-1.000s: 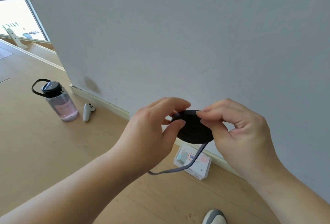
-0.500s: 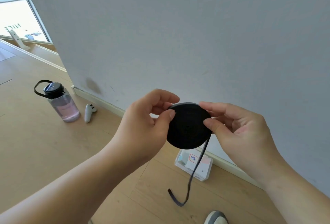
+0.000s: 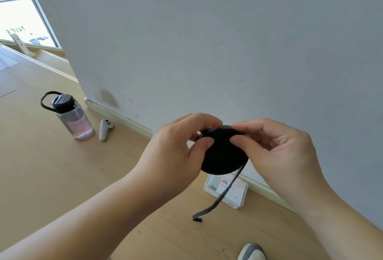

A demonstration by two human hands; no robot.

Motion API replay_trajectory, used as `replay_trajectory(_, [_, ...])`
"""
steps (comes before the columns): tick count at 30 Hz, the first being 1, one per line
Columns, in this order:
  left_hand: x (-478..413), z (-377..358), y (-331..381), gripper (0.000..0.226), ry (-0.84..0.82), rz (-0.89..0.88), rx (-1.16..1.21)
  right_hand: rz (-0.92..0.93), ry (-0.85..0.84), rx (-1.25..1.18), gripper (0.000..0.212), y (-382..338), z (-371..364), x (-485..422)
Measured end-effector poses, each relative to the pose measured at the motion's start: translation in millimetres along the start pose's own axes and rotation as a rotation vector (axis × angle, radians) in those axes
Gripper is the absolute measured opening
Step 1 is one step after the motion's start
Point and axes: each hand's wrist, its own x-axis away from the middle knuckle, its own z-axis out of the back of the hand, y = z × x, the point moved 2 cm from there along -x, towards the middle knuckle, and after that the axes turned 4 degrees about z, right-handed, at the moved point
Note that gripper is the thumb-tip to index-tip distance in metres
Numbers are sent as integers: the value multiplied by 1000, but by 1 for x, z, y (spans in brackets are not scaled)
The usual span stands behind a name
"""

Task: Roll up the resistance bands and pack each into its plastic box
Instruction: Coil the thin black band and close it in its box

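Nearest, a grey-and-white shoe (image 3: 251, 252) poked in at the bottom edge, no part in the job. Above it both forearms reached fwd, and the left hand (image 3: 176, 152) and right hand (image 3: 277, 156) met on the black band roll (image 3: 222, 156), held up in the air. The 2 thumbs pressed side by side on the roll's near face w/ index fingers curled over its top rim, so each hand was clamped on the disc; the other fingers were mostly hidden. Vs. 0.5 sec before, the hands had closed in toward each other and the right thumb had walked from the disc's right edge up toward the top, i.e. 1 more regrip in the winding. The loose tail (image 3: 223, 193) hung from the roll's lower right and looked shorter than 1 sec before, when it trailed off under the left wrist. Judging by that, rolling was nearly done: wind on the tail, then pack. Beyond the roll, the clear plastic box (image 3: 238, 195) lay on the wood floor (image 3: 51, 166) by the skirting, partly hidden by roll and tail; lid state couldn't be told. Further left stood a white controller (image 3: 104, 129) and a water bottle (image 3: 75, 121), well apart from the box, w/ the grey wall (image 3: 207, 42) behind.
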Motion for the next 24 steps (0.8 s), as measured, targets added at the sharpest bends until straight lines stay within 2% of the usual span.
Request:
replay_trajectory(3, [-3, 5, 0, 38, 104, 84, 195, -17, 55, -59, 29, 2, 3, -2])
replay_trajectory(6, [-2, 3, -1, 32, 121, 176, 348, -13, 63, -86, 31, 4, 5, -3])
replay_trajectory(8, [-1, -2, -2, 23, 58, 226, 312, 4, 59, -57, 34, 3, 4, -2])
replay_trajectory(10, [0, -2, -1, 18, 24, 219, 163, 56, 23, 10, 36, 2, 1, -2])
replay_trajectory(14, [-1, -3, 3, 34, -12, 31, 17, 233, -36, 113, 36, 0, -4, -2])
replay_trajectory(16, [0, -4, 2, 37, -30, 0, -8, 258, -56, 131, 35, -1, -6, -1])
replay_trajectory(20, [-2, -1, 1, 36, 23, 54, 63, 81, 2, 32, 30, 1, -5, 0])
replay_trajectory(24, [-4, 6, 3, 32, 136, 119, 303, -9, 59, -91, 24, 2, 0, -4])
